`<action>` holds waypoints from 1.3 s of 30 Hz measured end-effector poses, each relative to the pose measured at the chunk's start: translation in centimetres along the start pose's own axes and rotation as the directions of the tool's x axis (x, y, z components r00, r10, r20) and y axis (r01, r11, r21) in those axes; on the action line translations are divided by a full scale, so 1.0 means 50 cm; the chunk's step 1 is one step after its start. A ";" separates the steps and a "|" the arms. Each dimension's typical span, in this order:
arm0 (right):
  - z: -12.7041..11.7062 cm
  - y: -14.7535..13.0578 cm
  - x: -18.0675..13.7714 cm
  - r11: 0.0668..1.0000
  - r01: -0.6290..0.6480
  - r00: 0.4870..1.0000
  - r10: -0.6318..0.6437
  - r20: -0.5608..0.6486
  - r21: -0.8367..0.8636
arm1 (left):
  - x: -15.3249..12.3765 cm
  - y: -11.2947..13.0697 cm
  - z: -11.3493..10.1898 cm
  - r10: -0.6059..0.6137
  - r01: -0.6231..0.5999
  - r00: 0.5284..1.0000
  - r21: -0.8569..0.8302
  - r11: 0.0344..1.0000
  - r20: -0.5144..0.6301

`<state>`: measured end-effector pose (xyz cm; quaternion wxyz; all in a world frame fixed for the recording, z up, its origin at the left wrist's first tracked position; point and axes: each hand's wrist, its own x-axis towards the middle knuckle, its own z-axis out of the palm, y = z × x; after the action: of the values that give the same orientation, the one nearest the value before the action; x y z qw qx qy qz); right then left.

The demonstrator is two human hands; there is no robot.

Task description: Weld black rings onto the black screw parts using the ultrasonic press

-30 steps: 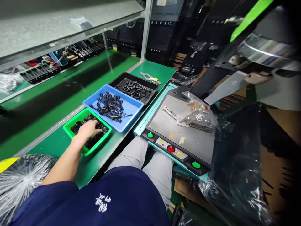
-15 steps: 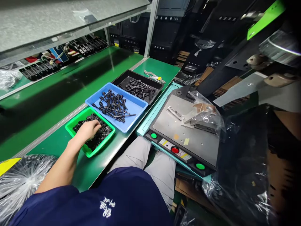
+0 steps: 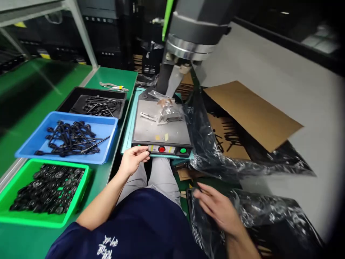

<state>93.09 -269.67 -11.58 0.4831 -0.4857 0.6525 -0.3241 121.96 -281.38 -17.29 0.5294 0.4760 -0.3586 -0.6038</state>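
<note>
Left hand point(image 3: 133, 159) grip loosely curled, fingertips touching grey press machine's front panel point(image 3: 164, 149); right hand point(image 3: 217, 208) grip spread wide, resting on black plastic bag point(image 3: 269, 216).

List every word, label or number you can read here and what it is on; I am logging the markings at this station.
None can be read for certain.
White print on the dark blue shirt: cut off and blurred.
Yellow and white label strip on the machine's front panel, beside the red button: too small.
White markings on the dark units at the back: too small.
</note>
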 end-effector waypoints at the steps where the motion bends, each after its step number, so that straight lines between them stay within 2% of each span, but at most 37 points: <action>1: 0.028 0.001 0.014 0.999 0.021 0.998 -0.023 0.058 0.042 | 0.005 -0.006 0.014 0.012 -0.012 1.000 0.024 1.000 0.001; 3: 0.088 -0.002 0.061 0.991 0.091 0.978 -0.108 0.177 0.101 | 0.008 -0.012 0.030 0.053 -0.052 0.999 0.055 0.997 -0.011; 6: 0.158 -0.015 0.127 0.974 0.202 0.949 -0.220 0.227 0.099 | 0.001 -0.016 0.031 0.089 -0.088 0.996 0.042 0.995 -0.023; 8: 0.181 -0.021 0.149 0.965 0.258 0.935 -0.262 0.239 0.050 | -0.004 -0.018 0.027 0.080 -0.080 0.996 -0.010 0.997 -0.035; 11: 0.192 -0.026 0.156 0.922 0.384 0.904 -0.362 0.225 -0.058 | -0.005 -0.021 0.022 0.029 -0.036 0.998 -0.132 0.991 -0.053; 14: 0.192 -0.027 0.154 0.823 0.537 0.842 -0.507 0.186 -0.185 | 0.001 -0.021 0.020 -0.060 0.054 0.998 -0.230 0.972 -0.021; 16: 0.194 -0.024 0.153 0.764 0.591 0.806 -0.567 0.170 -0.258 | 0.006 -0.018 0.019 -0.119 0.117 0.993 -0.240 0.964 0.010; 19: 0.198 -0.014 0.155 0.719 0.608 0.787 -0.600 0.141 -0.337 | 0.011 -0.013 0.020 -0.150 0.150 0.989 -0.190 0.970 0.018; 22: 0.196 -0.006 0.159 0.729 0.603 0.790 -0.601 0.120 -0.324 | 0.012 -0.011 0.022 -0.102 0.103 0.995 -0.094 0.990 0.016; 26: 0.181 -0.004 0.170 0.840 0.528 0.845 -0.506 0.172 -0.123 | 0.010 -0.009 0.023 -0.009 0.008 1.000 0.047 0.999 0.021; 28: 0.172 -0.007 0.176 0.913 0.408 0.890 -0.401 0.219 0.013 | 0.010 -0.006 0.024 0.010 -0.013 1.000 0.097 0.995 0.029; 30: 0.164 -0.011 0.182 0.957 0.233 0.909 -0.278 0.311 0.173 | 0.010 -0.001 0.027 0.019 -0.023 0.999 0.126 0.992 0.038; 32: 0.158 -0.013 0.189 0.954 0.074 0.887 -0.196 0.419 0.292 | 0.011 0.005 0.032 0.024 -0.028 0.999 0.133 0.991 0.036; 34: 0.156 -0.012 0.196 0.947 0.041 0.870 -0.191 0.454 0.319 | 0.012 0.009 0.036 0.034 -0.037 0.999 0.135 0.990 0.026; 35: 0.157 -0.010 0.200 0.950 0.091 0.876 -0.219 0.429 0.299 | 0.013 0.010 0.037 0.041 -0.043 0.999 0.141 0.989 0.018; 37: 0.163 -0.005 0.208 0.933 0.292 0.884 -0.347 0.315 0.210 | 0.015 0.009 0.038 0.064 -0.062 0.998 0.166 0.984 -0.004; 39: 0.173 -0.002 0.214 0.866 0.490 0.842 -0.500 0.204 0.102 | 0.017 0.008 0.034 0.100 -0.091 0.994 0.207 0.974 -0.033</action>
<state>100.64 -279.45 -17.67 0.4643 -0.6595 0.4389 -0.3960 120.49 -282.39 -16.58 0.5137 0.5231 -0.4298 -0.5270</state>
